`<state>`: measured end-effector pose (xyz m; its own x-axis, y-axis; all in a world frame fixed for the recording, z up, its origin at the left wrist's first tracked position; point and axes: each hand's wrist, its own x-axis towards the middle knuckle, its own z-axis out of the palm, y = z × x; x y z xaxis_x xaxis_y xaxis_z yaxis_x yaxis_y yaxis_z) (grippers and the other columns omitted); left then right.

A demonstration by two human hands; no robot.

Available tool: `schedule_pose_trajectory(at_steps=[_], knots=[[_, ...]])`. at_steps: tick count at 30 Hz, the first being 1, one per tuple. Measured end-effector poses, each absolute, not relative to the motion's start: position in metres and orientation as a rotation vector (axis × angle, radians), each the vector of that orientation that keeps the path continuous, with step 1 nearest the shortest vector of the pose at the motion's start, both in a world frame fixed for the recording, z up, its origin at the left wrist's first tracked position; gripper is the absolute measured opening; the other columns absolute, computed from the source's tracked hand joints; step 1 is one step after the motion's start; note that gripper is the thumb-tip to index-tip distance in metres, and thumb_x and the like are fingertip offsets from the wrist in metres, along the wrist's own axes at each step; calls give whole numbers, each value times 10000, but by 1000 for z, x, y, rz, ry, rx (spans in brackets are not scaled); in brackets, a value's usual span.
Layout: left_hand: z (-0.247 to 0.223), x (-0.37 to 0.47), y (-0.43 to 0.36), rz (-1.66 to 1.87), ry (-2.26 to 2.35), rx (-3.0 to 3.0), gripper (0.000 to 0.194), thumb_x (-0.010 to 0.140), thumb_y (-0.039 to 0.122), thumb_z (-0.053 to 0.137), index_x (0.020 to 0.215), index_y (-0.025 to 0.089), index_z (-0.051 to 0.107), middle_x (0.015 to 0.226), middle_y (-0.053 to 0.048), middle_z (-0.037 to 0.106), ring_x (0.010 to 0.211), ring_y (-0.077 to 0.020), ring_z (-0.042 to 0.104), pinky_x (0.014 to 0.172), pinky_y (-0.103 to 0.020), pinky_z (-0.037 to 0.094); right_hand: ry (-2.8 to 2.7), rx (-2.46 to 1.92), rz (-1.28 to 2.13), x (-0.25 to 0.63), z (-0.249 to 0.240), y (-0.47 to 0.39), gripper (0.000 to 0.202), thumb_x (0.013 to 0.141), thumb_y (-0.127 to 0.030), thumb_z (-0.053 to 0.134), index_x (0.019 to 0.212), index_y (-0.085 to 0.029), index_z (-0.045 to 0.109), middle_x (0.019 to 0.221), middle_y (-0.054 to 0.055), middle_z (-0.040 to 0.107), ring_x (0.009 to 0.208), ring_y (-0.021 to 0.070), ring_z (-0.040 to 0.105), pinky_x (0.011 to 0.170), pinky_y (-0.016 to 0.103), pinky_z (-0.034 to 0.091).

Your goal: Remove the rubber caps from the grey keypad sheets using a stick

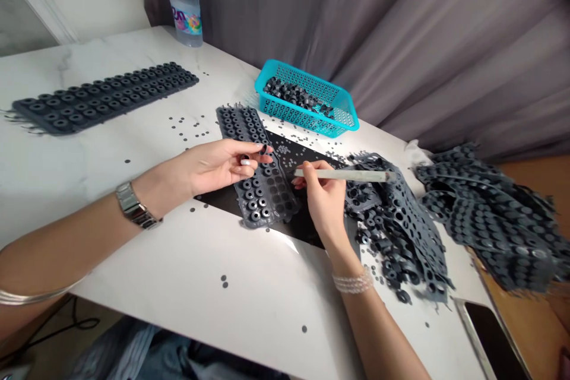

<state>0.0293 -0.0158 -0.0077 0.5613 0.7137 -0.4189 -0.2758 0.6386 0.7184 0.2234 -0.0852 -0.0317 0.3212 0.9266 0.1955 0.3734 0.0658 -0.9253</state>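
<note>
Between the thumb and fingers of my left hand (222,165) is a small black rubber ring (263,149). That hand hovers over a dark rubber sheet (253,202) with rows of raised round bushings, some of its spots at the near right bare of them. My right hand (324,199) grips a pale, slim stick-like tool (363,175), just right of the sheet. The tool's blunt end points right; I cannot make out its working tip. Under the sheet lies a black mat (307,222).
A turquoise basket (307,119) holds loose black rings. Another studded sheet (102,98) lies at left. Punched sheets (414,225) and loose rubber pieces (392,261) heap at right, beside more sheets (494,214). A water bottle (184,6) stands behind; a phone (492,338) lies front right.
</note>
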Motion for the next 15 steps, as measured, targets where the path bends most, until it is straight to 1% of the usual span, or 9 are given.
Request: schedule_pose_trajectory(at_steps=[5, 9, 12, 15], knots=[[-4, 34, -20, 658, 759, 518, 149, 827, 60, 557, 811, 109, 696, 872, -120, 640, 598, -68, 500, 458, -158, 439, -1238, -1524, 637, 224, -34, -85, 276, 873, -416, 553, 724, -191, 612, 598, -17, 610, 577, 144, 590, 584, 253, 448], [-3, 33, -21, 656, 700, 444, 151, 821, 38, 554, 878, 59, 693, 828, -116, 639, 660, -80, 566, 551, -137, 505, -1232, -1529, 632, 222, -34, -86, 283, 864, -423, 565, 708, -191, 612, 600, -16, 613, 577, 145, 581, 590, 256, 444], [-5, 33, -20, 684, 659, 422, 164, 802, 7, 544, 891, 7, 682, 840, -145, 648, 706, -114, 617, 612, -162, 552, -1226, -1501, 634, 223, -33, -86, 286, 862, -424, 572, 704, -190, 613, 605, -15, 618, 582, 144, 585, 606, 260, 450], [-5, 33, -20, 711, 646, 411, 177, 798, -9, 527, 895, -20, 675, 847, -158, 651, 740, -142, 648, 656, -190, 582, -1205, -1461, 638, 226, -32, -84, 273, 858, -427, 583, 731, -189, 623, 624, -13, 626, 590, 144, 592, 615, 265, 462]])
